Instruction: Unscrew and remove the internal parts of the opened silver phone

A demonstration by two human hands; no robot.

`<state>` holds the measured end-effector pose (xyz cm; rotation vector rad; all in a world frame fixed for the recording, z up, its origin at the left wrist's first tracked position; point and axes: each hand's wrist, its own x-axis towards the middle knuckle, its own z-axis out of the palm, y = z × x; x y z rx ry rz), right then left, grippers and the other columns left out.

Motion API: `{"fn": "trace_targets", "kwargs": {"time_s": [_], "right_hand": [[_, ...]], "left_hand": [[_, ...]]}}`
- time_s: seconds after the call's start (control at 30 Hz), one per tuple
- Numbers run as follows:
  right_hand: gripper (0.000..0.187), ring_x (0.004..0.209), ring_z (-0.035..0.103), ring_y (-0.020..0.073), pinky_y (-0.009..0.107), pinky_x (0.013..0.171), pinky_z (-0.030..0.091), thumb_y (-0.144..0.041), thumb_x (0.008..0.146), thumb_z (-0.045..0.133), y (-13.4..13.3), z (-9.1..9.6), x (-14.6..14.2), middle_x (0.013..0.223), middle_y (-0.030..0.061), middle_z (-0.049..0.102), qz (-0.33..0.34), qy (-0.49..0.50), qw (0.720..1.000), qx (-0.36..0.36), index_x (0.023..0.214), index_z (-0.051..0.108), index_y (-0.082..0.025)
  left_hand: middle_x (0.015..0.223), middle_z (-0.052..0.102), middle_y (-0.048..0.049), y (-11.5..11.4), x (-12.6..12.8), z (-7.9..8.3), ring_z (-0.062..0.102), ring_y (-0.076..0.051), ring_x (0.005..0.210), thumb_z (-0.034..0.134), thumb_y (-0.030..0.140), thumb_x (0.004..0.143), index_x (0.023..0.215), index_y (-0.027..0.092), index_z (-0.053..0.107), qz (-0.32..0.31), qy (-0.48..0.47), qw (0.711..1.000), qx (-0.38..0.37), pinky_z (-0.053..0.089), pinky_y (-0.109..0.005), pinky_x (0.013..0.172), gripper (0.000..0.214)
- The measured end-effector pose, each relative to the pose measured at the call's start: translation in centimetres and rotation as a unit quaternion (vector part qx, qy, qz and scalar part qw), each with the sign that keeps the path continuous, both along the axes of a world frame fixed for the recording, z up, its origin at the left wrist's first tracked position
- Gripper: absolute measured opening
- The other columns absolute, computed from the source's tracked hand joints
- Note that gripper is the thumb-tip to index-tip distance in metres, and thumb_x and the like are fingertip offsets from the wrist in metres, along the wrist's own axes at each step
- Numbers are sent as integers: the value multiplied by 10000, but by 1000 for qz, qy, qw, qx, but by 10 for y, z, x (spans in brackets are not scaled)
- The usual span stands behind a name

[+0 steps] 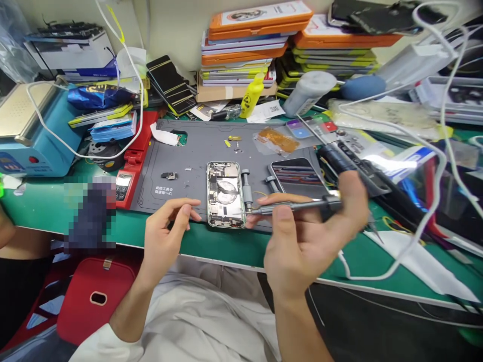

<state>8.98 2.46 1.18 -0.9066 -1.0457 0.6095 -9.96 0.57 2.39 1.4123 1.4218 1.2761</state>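
An opened phone (225, 208) lies on the grey mat, its inner parts exposed. My right hand (302, 241) grips a slim grey precision screwdriver (264, 208), held nearly level, with its thin tip over the phone's lower right edge. I cannot tell whether the tip touches it. Left of the phone, my left hand (166, 226) has its thumb and fingers apart and shows nothing in them. Two more grey screwdrivers lie to the right, one (246, 187) beside the phone and another (270, 182) partly behind my right hand. A dark glossy phone screen (298, 173) rests beyond them.
The grey mat (181, 186) bears a small black part (169, 175) and other tiny pieces. A red device (126, 183) borders it on the left. Stacked orange cases (260, 30) stand behind. A white cable (400, 261) loops at right. Someone's arm (26, 241) shows far left.
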Motion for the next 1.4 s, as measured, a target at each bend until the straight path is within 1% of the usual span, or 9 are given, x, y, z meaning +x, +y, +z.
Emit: {"fn": "trace_targets", "kwargs": {"time_s": [0.07,0.13,0.23,0.33,0.63,0.83,0.93,1.03,1.4], "right_hand": [[653,872,771,186,303,637,676,-157,1022,748,8,-2,-2,1163,44,696,-38,-110,991,72,1579,554,-436],[645,854,776,185,337,660,695,-156,1003,764,14,-9,-3,1222,65,663,-30,-197,972,122,1561,540,-386],[684,881,773,201,333,650,697,-104,1001,731,18,-18,-4,1118,51,676,17,-239,963,119,1586,481,-356],[737,890,763,194,346,683,719,-65,990,719,17,-21,-4,1106,44,674,42,-245,962,109,1618,462,-354],[660,885,772,196,358,696,723,-120,1026,719,15,-20,-5,1132,46,719,70,-242,965,74,1590,475,-359],[683,1036,854,268,384,768,733,-218,1047,753,11,-12,1,1413,114,797,25,-322,942,96,1667,507,-364],[647,950,853,251,396,813,715,-146,1082,649,9,-3,6,1314,87,857,-20,-376,919,120,1678,536,-370],[659,892,822,241,402,823,688,-117,1036,717,9,4,9,1178,56,878,-57,-400,906,123,1626,612,-391],[571,949,805,232,378,815,680,-129,1033,743,16,7,3,1173,38,859,-34,-347,931,111,1537,705,-396]], "left_hand": [[1020,824,-41,1,2,-1,732,-159,891,588,342,1180,1221,240,820,7,60,997,43,590,-277,804,257],[1157,819,-55,2,4,-1,734,-203,1108,565,246,1169,1233,247,798,8,153,984,94,565,-357,998,241],[1276,810,-49,3,7,-2,674,-254,1339,556,134,1127,1201,266,784,1,273,953,129,441,-465,1182,274],[1310,807,-44,3,10,-3,637,-272,1425,543,94,1109,1224,273,773,-21,313,942,120,391,-489,1211,313],[1171,804,-41,2,9,0,691,-236,1210,527,108,1125,1184,274,771,-17,283,952,118,452,-433,1088,301],[1165,798,-30,2,9,1,687,-232,1219,535,100,1124,1186,270,768,-25,268,956,118,445,-421,1090,296],[1156,799,-24,2,9,1,693,-231,1223,530,103,1125,1174,279,771,-22,261,959,113,444,-425,1097,302],[1166,800,-25,2,9,1,691,-232,1236,524,111,1131,1181,284,771,-23,254,961,109,444,-430,1106,305],[1178,793,-31,1,9,1,675,-231,1261,520,107,1134,1189,271,770,-16,247,962,115,441,-420,1118,304]]}}
